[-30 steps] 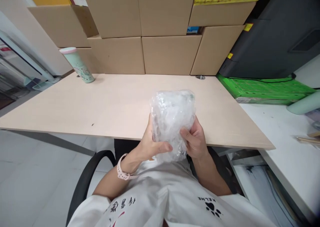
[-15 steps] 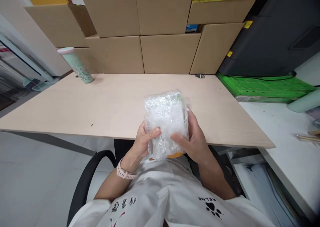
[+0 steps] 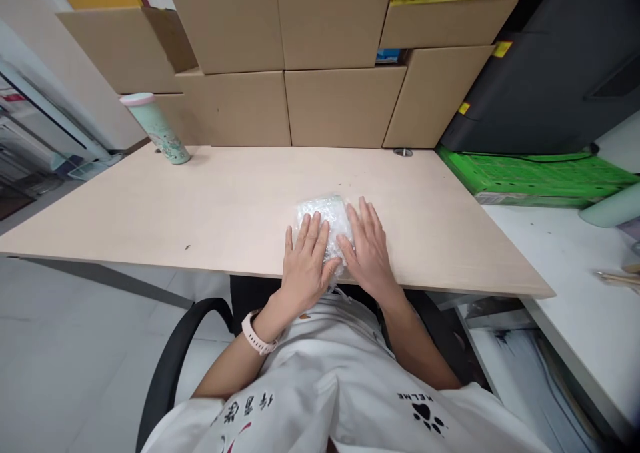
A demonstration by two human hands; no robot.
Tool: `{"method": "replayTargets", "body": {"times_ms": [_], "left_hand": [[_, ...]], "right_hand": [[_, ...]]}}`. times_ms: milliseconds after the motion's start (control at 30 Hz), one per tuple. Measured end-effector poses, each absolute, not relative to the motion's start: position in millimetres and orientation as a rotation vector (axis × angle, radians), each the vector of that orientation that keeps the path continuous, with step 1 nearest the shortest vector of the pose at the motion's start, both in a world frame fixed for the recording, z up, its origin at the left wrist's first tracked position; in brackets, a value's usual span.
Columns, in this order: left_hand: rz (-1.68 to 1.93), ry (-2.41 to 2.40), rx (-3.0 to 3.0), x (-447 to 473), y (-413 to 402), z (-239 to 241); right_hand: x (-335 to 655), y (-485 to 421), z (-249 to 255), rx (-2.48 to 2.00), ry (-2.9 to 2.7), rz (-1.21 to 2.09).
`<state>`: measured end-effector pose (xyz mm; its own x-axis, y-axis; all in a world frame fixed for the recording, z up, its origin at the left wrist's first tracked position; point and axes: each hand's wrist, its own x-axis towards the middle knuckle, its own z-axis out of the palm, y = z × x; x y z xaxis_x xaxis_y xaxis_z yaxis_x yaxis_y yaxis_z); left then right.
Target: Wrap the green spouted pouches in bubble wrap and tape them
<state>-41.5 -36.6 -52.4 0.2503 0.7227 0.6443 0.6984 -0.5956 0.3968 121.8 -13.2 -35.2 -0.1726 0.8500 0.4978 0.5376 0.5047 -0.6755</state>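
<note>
Your left hand (image 3: 305, 266) and right hand (image 3: 369, 253) lie flat, fingers extended, side by side on one crinkled clear bubble-wrap parcel (image 3: 324, 212) at the near edge of one smooth beige desk (image 3: 200, 206); one cylindrical mint tumbler (image 3: 155, 128) stands far left

Bright, even overhead light, soft short shadows. Worktop (image 3: 200, 206) evenly lit, no glare. Wide-angle bending at the edges, straight lines bow. Focus sharp at centre, corners slightly soft.
</note>
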Motion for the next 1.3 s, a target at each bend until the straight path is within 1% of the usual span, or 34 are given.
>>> {"method": "replayTargets", "body": {"times_ms": [100, 200, 333, 533, 633, 700, 833, 900, 1033, 1100, 1233, 1300], "left_hand": [[1.313, 1.392, 2.508, -41, -33, -58], [1.33, 1.357, 2.515, -43, -28, -62], [1.335, 1.353, 2.492, -44, -27, -61], [1.095, 1.585, 2.548, -42, -33, -50], [1.056, 1.587, 2.579, -43, -36, -47], [1.106, 1.576, 2.562, -43, -41, -47], [1.365, 1.659, 2.415, -39, -61, -49], [1.46, 1.685, 2.345, -37, -69, -49], [1.51, 1.616, 2.25, -35, -75, -41], [1.509, 1.513, 2.177, -34, -75, -35], [1.38, 1.169, 1.972, -26, -71, -27], [1.32, 1.105, 1.867, -22, -68, -30]], "right_hand": [[127, -16, -35, -1.059, -1.998, 0.51], [131, -15, -36, -1.055, -1.998, 0.586], [131, -11, -36, -1.059, -2.015, 0.592], [129, -10, -39, -1.075, -2.033, 0.507], [130, -11, -40, -1.038, -1.997, 0.541], [133, -12, -40, -1.039, -1.913, 0.588], [137, -14, -43, -1.162, -1.659, 0.609], [137, -12, -45, -1.194, -1.622, 0.654], [131, -5, -38, -1.103, -1.626, 0.835], [126, -5, -25, -1.072, -1.621, 0.781], [111, -15, 11, -1.05, -1.698, 0.45], [105, -16, 20, -1.012, -1.758, 0.434]]}}
